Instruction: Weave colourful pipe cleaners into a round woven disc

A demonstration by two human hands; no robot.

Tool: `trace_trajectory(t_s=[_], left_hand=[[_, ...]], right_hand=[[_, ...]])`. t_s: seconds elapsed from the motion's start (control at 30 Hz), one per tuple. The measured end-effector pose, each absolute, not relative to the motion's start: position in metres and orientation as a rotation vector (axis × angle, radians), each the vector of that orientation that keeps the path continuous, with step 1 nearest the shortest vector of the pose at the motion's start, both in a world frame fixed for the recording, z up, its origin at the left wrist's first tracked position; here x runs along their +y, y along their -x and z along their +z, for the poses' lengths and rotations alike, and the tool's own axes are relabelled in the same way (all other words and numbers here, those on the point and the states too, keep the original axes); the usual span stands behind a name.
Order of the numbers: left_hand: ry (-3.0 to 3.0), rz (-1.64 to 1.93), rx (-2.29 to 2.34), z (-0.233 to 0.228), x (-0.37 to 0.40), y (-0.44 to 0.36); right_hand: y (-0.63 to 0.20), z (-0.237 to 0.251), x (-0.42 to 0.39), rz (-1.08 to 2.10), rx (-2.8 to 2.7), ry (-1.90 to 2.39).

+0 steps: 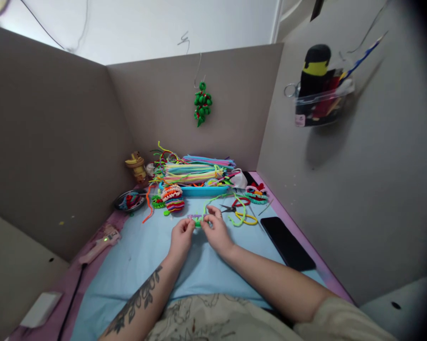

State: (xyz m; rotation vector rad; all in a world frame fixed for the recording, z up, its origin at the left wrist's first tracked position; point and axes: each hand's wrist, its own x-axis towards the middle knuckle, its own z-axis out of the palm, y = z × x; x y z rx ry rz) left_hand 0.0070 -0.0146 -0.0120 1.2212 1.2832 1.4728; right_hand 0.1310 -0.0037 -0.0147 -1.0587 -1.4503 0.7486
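Observation:
My left hand and my right hand meet over the light blue mat, both pinching a small green and purple pipe-cleaner piece between their fingertips. A light green pipe cleaner runs from the piece in a loop behind my right hand. Just beyond that hand lie red-handled scissors and a yellow pipe-cleaner loop.
A blue tray heaped with coloured pipe cleaners stands at the back. A striped coiled figure, a metal bowl and a yellow figure sit left. A black phone lies right. Grey partition walls enclose the desk; a green ornament hangs on one.

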Motion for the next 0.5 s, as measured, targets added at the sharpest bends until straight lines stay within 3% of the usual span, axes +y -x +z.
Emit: trace_trajectory(t_s=[0.27, 0.5], left_hand=[[-1.291, 1.542, 1.313, -0.015, -0.015, -0.012], [-1.379, 1.452, 1.375, -0.014, -0.011, -0.001]], right_hand=[[-0.12, -0.019, -0.007, 0.621, -1.476, 1.1], [-0.13, -0.021, 0.005, 0.97, -1.233, 1.059]])
